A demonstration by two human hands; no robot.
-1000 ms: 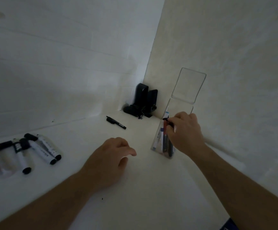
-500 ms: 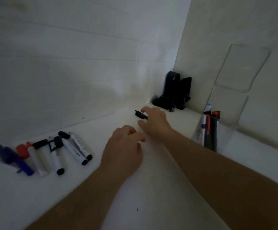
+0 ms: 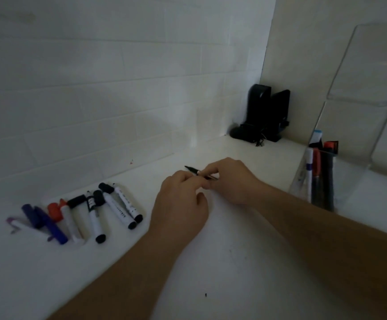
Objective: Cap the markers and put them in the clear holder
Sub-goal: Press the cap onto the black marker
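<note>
Two bare forearms reached forward over the surface, left hand (image 3: 180, 204) knuckles-up with fingers curled, right hand (image 3: 230, 181) just beside it, fingertips of both pinched together on a thin black pen (image 3: 191, 169)

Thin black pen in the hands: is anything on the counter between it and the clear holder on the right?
Nothing visible. The thin black pen is held by the right hand, with the left hand at it too. The counter toward the clear holder is bare; the black stand sits back in the corner.

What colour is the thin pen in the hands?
Black, seen from the head view: the thin pen.
</note>
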